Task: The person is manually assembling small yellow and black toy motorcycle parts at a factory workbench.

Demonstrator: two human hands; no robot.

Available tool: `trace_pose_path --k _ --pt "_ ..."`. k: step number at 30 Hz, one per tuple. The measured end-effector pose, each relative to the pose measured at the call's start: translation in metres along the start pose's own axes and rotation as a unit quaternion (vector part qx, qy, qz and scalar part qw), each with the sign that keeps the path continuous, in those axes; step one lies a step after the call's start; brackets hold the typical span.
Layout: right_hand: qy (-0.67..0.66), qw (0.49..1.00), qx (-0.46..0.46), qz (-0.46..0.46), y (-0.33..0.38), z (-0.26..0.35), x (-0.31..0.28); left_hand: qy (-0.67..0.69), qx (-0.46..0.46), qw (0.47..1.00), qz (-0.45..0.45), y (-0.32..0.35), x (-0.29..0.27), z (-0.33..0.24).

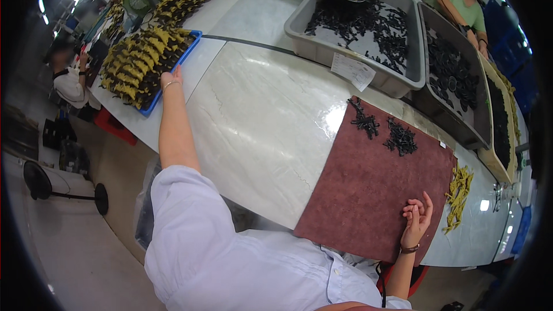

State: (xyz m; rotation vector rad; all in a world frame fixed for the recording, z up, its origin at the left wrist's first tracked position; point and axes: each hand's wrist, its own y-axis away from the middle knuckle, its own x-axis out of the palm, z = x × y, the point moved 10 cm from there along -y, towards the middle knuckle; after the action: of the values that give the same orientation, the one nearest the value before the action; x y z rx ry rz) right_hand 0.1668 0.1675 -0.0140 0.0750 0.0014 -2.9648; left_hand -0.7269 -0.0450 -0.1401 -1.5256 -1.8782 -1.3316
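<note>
Reaching, head view: left hand (174, 76) stretched far out to the blue tray (151, 105), fingers at its near corner; grip: I cannot tell, fingertips hidden against the rim.
Tray contents: yellow-and-black parts (135, 60) heaped high, some overhanging the edge.
Tray place: left end of the white table (259, 121), near its edge.
Right hand: (417, 219) resting palm-up on the mat (374, 190), fingers loosely curled, holding nothing.
Mat stock: two small piles of black parts (383, 129) at the far edge; yellow parts (458, 196) just beside the mat on the right.
Bins: grey bin (299, 29) of black parts beyond the mat, more bins to its right.
Handling note: likely best to take the tray by its rim, not the heap, and slide it level so the overhanging pieces stay put.
Risk: arm at full reach, so a one-corner pull may swing the tray toward the table edge.
</note>
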Motion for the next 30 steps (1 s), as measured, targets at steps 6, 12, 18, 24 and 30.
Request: trace_pose_path --k 6,12,18,24,30 --pt "0.002 1.000 -0.006 0.001 0.003 0.005 -0.002 0.015 -0.012 0.999 -0.044 0.073 0.019 0.043" --pt "-0.005 1.000 -0.008 -0.009 0.003 0.002 -0.004 -0.364 0.059 0.875 0.313 0.236 0.195 0.158" --pt "-0.021 1.000 -0.007 0.012 0.002 0.000 -0.004 -0.590 0.428 0.386 0.566 0.393 0.318 0.296" --pt "-0.028 1.000 0.005 -0.002 0.004 -0.002 -0.004 -0.644 0.547 0.033 0.534 0.413 0.341 0.391" --pt "-0.040 0.999 0.003 -0.007 0.005 -0.005 -0.005 -0.628 0.481 0.043 0.610 0.418 0.358 0.392"
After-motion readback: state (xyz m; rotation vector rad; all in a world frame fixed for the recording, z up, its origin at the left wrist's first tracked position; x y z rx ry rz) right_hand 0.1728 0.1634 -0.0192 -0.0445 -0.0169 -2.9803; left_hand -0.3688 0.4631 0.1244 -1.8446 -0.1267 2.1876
